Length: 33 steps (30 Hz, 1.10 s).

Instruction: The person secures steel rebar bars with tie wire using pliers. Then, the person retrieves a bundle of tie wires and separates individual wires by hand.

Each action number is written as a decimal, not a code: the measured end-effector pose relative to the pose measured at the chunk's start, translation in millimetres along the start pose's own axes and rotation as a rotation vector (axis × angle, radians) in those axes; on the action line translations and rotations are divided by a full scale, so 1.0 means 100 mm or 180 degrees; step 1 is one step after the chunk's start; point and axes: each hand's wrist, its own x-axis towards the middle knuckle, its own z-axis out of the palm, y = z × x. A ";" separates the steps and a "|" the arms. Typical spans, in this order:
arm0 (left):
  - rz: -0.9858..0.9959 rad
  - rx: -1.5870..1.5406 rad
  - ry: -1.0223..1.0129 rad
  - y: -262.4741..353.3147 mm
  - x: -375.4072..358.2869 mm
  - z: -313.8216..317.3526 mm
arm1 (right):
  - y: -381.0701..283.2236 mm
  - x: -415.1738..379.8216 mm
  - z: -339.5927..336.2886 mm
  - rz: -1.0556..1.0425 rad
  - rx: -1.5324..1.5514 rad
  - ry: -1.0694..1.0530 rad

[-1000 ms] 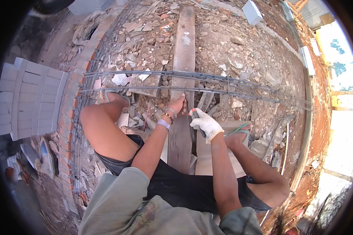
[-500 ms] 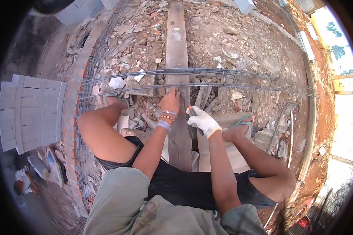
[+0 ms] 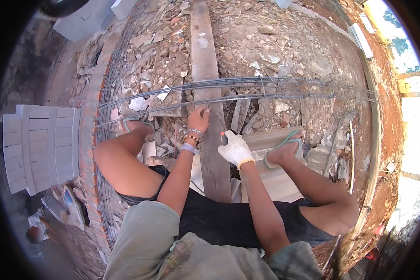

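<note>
My left hand (image 3: 199, 119), bare with bracelets at the wrist, is just below the nearer steel bar (image 3: 172, 107), over the edge of a wooden plank (image 3: 212, 154). Its fingers are bent together; whatever is between them is too small to make out. In a white knit glove, my right hand (image 3: 234, 148) is closed around pliers (image 3: 224, 138) with dark, orange-tipped handles. Most of the tool is hidden by the glove. Beyond both hands, a bundle of thin steel bars (image 3: 228, 82) crosses above the plank, with a cross tie (image 3: 262, 86) right of centre.
Broken rubble (image 3: 161, 51) covers the ground around the plank. Stacked grey blocks (image 3: 41, 147) stand at left beside a brick edge (image 3: 92, 163). My sandalled feet rest either side, the right one on a board (image 3: 270, 179). Another person (image 3: 35, 231) is at lower left.
My right hand has dropped slightly and turned, so less of the pliers shows. My left hand has shifted slightly left and down, away from the bar. The view has tilted a little.
</note>
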 end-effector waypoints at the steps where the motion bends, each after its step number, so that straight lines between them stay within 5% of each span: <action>1: 0.0193 0.0149 0.0048 -0.08 0.05 0.01 | -0.15 -0.15 -0.02 0.0054 -0.0210 0.0042; 6: 0.0702 0.0448 0.0127 -0.07 0.10 -0.02 | -0.34 -0.36 0.21 -0.0039 -0.0984 -0.0034; 14: 0.0514 0.0912 0.0200 0.14 0.04 -0.06 | -0.26 -0.06 -0.08 -0.0417 -0.0465 -0.0708; 19: 0.0391 0.0853 0.0076 0.22 -0.01 -0.07 | -0.19 0.65 -0.02 -0.0827 0.0820 0.1666; 22: 0.0455 0.0981 0.0200 0.17 -0.02 -0.03 | -0.35 0.95 -0.08 0.0187 0.2777 -0.0062; 27: 0.0495 0.0719 0.0396 0.07 0.02 0.03 | -0.39 1.35 0.04 0.0127 0.1839 0.0243; 33: -0.0043 0.0428 0.0460 0.11 -0.03 0.02 | -0.34 1.34 0.08 0.0431 0.2660 -0.0033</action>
